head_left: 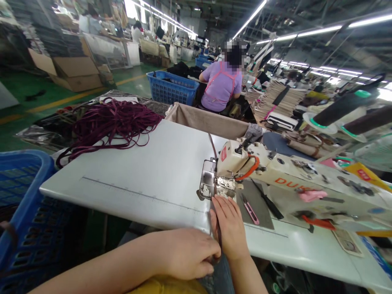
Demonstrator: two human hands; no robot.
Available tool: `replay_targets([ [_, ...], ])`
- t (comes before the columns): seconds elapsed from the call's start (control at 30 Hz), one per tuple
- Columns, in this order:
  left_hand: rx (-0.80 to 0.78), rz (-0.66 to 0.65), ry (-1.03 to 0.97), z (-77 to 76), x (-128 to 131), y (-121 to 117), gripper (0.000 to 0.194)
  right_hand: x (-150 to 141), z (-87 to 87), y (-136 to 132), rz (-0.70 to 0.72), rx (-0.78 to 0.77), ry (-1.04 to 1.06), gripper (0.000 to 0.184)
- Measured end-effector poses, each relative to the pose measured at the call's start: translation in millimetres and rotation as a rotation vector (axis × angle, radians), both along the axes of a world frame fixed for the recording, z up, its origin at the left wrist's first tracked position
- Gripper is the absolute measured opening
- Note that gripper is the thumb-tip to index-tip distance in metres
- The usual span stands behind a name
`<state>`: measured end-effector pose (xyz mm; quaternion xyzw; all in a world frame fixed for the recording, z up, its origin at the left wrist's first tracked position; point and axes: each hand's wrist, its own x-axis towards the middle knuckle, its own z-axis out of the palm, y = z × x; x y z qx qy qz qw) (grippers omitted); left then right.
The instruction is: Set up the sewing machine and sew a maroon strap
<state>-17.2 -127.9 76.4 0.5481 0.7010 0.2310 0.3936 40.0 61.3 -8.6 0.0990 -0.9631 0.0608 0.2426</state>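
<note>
A narrow dark fabric strip (219, 236) runs through the sewing machine (254, 165) and down over the table's front edge. My right hand (229, 226) lies just in front of the needle area, its fingers together over the strip and its thumb on the strip's left side. Lower and to the left, my left hand (196, 254) is closed, with the strip at its curled fingertips. Beyond the metal plate (208, 179) the strip's far end lies along the table. Pink-handled thread snips (250, 210) rest right of my right hand, beside a black-handled tool (271, 204).
A tangled heap of maroon strips (118, 118) covers the table's far left corner. Blue plastic baskets stand at the left (27, 163) and behind (173, 87). A cloth-lined bin (202, 118) adjoins the far edge. A co-worker (222, 81) sits beyond it. Thread cones (339, 108) stand at the right.
</note>
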Motion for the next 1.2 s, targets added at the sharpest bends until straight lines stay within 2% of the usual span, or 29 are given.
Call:
replay_targets([
  [0.3, -0.006, -0.019, 0.132, -3.7, -4, -1, 0.025, 0, -0.3, 2, 0.039, 0.034, 0.023, 0.033],
  [0.43, 0.043, -0.148, 0.207, 1.1, -2, 0, 0.024, 0, 0.6, 3, 0.056, 0.039, 0.028, 0.032],
  [0.57, 0.121, -0.323, 0.135, 6.8, -5, 1, 0.022, -1, 1.6, 3, 0.065, 0.048, 0.034, 0.032],
  [0.7, 0.147, -0.339, 0.091, 2.1, -11, 2, 0.020, -1, -0.1, 4, 0.068, 0.060, 0.047, 0.032],
  [0.87, 0.092, -0.235, 0.182, -6.4, -24, 3, 0.017, 1, -3.5, 7, 0.077, 0.061, 0.063, 0.033],
  [0.97, 0.006, -0.136, 0.232, -6.2, -43, 1, 0.017, 1, -3.8, 8, 0.100, 0.053, 0.073, 0.032],
  [1.03, -0.035, -0.019, 0.266, -5.6, -62, 0, 0.019, 1, -3.6, 8, 0.110, 0.043, 0.082, 0.032],
  [1.2, -0.017, 0.403, 0.333, -15.0, -121, 13, 0.021, 3, -4.7, 9, 0.120, 0.025, 0.063, 0.032],
])
